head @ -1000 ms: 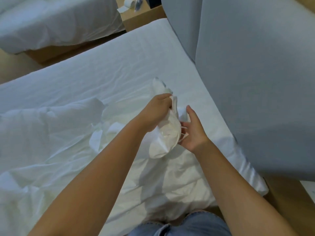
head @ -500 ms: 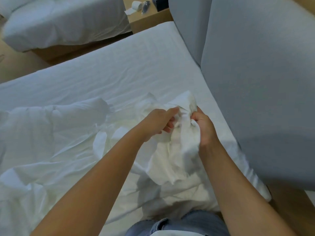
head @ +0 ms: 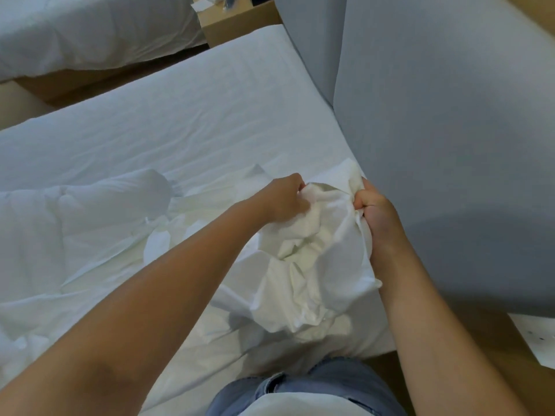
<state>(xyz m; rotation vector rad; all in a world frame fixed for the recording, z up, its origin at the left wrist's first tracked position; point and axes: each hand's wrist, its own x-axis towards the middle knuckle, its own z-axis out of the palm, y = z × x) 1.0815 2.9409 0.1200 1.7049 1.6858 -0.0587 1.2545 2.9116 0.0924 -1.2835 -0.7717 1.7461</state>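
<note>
A crumpled white cloth, like a pillowcase or sheet end, hangs bunched above the near right corner of the bed. My left hand grips its upper edge from the left. My right hand clutches the same edge from the right, fist closed round the fabric beside the headboard. The cloth's opening gapes between both hands. A rumpled white duvet lies across the bed's left half.
A grey padded headboard rises along the right. A second bed stands at the far left, with a wooden nightstand between them. White paper lies on the wooden surface at the right edge.
Both hands have moved apart along the cloth's edge and lifted it toward the headboard. One second ago my right hand lay open against the cloth; now it grips it.
</note>
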